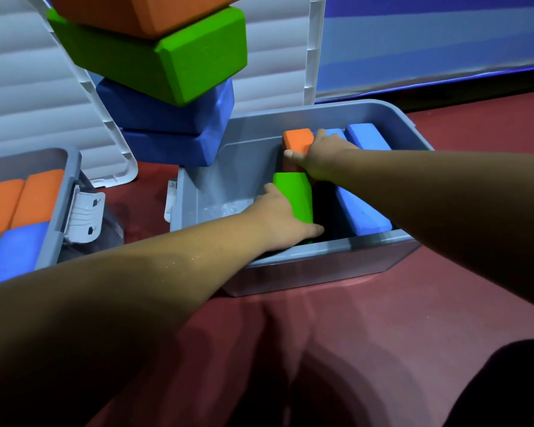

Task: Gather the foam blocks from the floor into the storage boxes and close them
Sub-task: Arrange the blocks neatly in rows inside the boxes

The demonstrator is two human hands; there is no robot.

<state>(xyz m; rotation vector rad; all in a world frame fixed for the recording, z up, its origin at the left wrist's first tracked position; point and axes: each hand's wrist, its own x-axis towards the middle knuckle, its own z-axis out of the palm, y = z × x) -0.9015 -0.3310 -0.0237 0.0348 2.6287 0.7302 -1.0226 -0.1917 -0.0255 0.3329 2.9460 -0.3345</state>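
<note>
Currently we hold both hands inside the grey storage box (305, 272), which stands on the red floor (352, 334). Our left hand (285, 215) grips the green block (293, 192), set upright near the front wall. Our right hand (324, 158) grips the orange block (296, 138) just behind it. Blue blocks (363, 215) lie along the box's right side. A stack of loose blocks (179, 57) stands on the floor behind the box. A second box (65, 186) to the left holds orange, blue and green blocks.
</note>
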